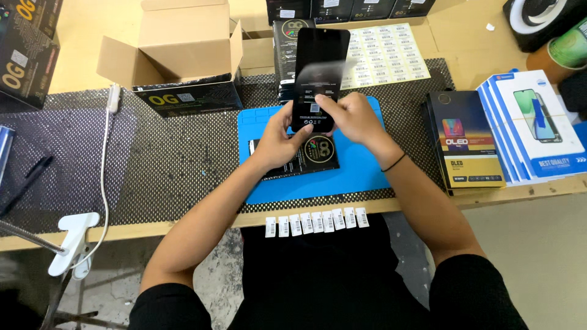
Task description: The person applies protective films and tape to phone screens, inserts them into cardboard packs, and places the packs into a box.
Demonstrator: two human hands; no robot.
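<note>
Both hands hold black phone screen (318, 73) upright above blue mat (354, 171). Left hand (278, 143) fingers clamped on lower edge; right hand (351, 116) fingers pinch front film. Screen hides box behind; flat black box (306, 160) partly under hands.

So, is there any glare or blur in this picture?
Head view: even, bright light; a pale glare patch on the black glossy phone screen panel held by the left hand and right hand; its clear film edge looks motion-blurred; frame edges bend slightly.
</note>
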